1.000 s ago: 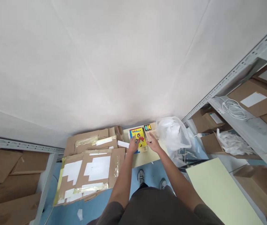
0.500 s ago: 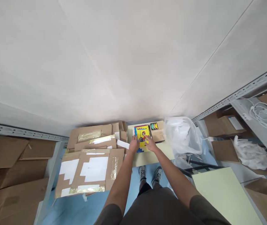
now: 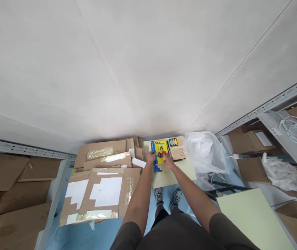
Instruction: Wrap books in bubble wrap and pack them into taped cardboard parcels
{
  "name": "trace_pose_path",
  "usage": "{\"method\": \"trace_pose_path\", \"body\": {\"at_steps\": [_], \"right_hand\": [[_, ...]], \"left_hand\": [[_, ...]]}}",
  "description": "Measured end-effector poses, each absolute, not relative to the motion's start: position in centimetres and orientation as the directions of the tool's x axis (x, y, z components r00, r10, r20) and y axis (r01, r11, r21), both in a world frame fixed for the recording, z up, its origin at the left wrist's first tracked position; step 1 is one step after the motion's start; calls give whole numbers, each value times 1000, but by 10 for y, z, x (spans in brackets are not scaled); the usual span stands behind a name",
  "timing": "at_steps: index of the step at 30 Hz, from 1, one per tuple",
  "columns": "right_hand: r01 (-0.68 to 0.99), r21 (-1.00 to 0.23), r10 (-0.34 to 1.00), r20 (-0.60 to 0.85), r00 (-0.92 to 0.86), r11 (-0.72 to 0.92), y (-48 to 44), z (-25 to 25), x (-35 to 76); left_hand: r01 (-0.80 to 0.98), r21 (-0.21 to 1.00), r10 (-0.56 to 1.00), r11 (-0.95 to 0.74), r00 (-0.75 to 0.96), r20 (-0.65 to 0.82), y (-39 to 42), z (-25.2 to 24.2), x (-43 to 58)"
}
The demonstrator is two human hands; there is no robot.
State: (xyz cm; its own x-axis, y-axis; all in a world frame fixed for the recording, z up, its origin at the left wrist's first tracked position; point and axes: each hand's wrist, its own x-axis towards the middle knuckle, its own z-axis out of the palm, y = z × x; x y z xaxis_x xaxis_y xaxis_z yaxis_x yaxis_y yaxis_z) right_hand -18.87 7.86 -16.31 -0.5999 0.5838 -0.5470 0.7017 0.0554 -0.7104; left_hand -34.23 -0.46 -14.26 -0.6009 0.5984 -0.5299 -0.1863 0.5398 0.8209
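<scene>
A book with a bright yellow cover and a red cartoon figure [image 3: 161,147] is between my hands, over the pale tabletop [image 3: 161,180]. My left hand [image 3: 150,157] is closed at its left edge. At the lower right edge my right hand [image 3: 168,162] pinches it, thumb over the cover. Blue printed parts [image 3: 157,168] show along the left and below the yellow cover; I cannot tell whether they belong to a second book. Just right of the book lies a brown cardboard box [image 3: 178,149] with a black label of coloured shapes.
Flattened, taped cardboard [image 3: 106,191] is piled on the left. A clear plastic bag [image 3: 205,151] with white contents stands on the right. Shelves with cardboard boxes [image 3: 252,137] flank both sides, and a pale board [image 3: 255,215] is at the lower right.
The yellow cover has shifted up relative to the blue parts, which now show more below it. My left hand has closed at the left edge. The whole view has shifted slightly.
</scene>
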Motion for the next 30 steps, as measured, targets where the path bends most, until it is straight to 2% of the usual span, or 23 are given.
{"method": "trace_pose_path", "body": {"at_steps": [4,8,13,20,26,30], "right_hand": [[680,-734,571,-563,-597,-13,84,-147,-189],[435,-877,603,-462,-651,-203,92,-120,-190],[173,-910,608,-384,-695,-377,114,-57,-179],[9,-953,664,-217,-715,-302,134,44,-114],[-114,-955,714,-121,-690,-272,142,96,6],[-207,-944,792,-82,-605,-255,132,115,120]], "left_hand": [[-248,817,563,520,-620,-547,-7,-118,-348],[-369,865,703,339,-512,-494,-27,-83,-366],[-423,888,843,179,-399,-360,-44,-31,-386],[-337,938,911,77,-359,-204,-17,31,-365],[-289,957,998,28,-40,-41,33,69,-290],[-236,970,993,51,117,-24,74,89,-198]]}}
